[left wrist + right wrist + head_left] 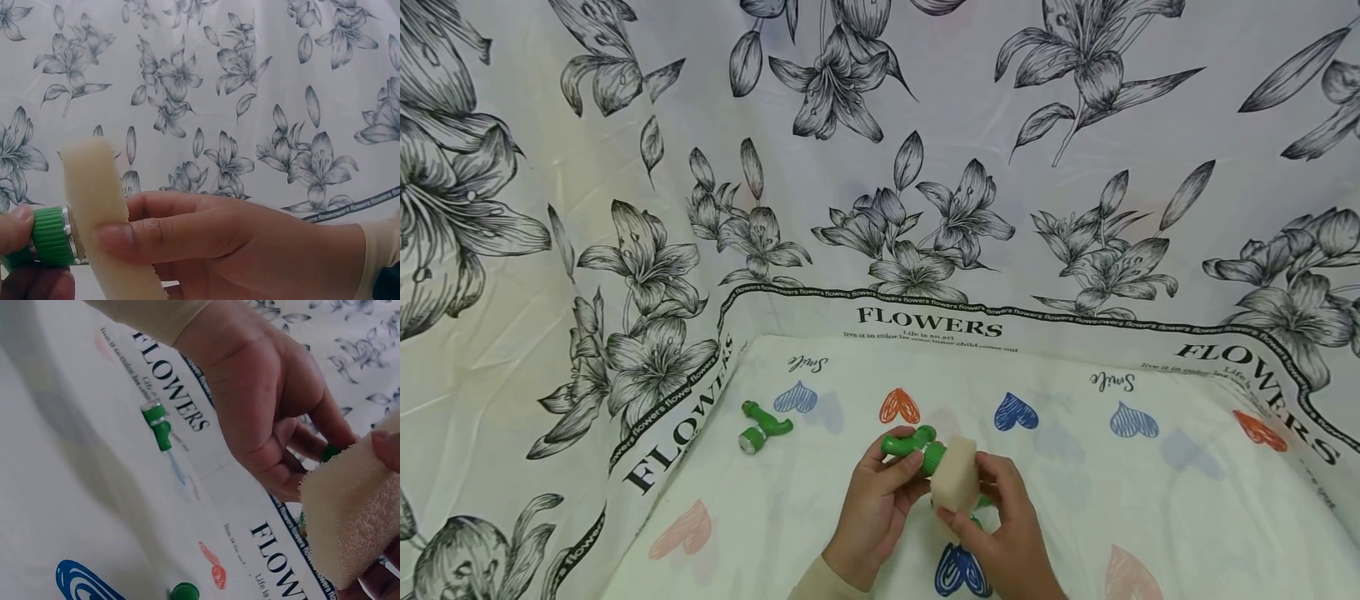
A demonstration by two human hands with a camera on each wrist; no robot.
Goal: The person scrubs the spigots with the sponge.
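My left hand (876,504) grips a green plastic tap (910,444) round its body, the ribbed wide end turned to the right. The right hand (1011,525) pinches a thick beige sponge (957,477) between thumb and fingers. In the left wrist view the sponge (94,181) stands close against the silver-ringed end of the tap (51,234). From the right wrist, the sponge (359,509) hides most of the held tap. Another green part (983,502) shows below the sponge, partly covered by the right hand.
A second green tap (764,427) lies on its side at the left of the white heart-print cloth (820,467). A round green end (185,591) shows at the bottom of the right wrist view. Flower-print fabric (925,125) rises behind and at the left.
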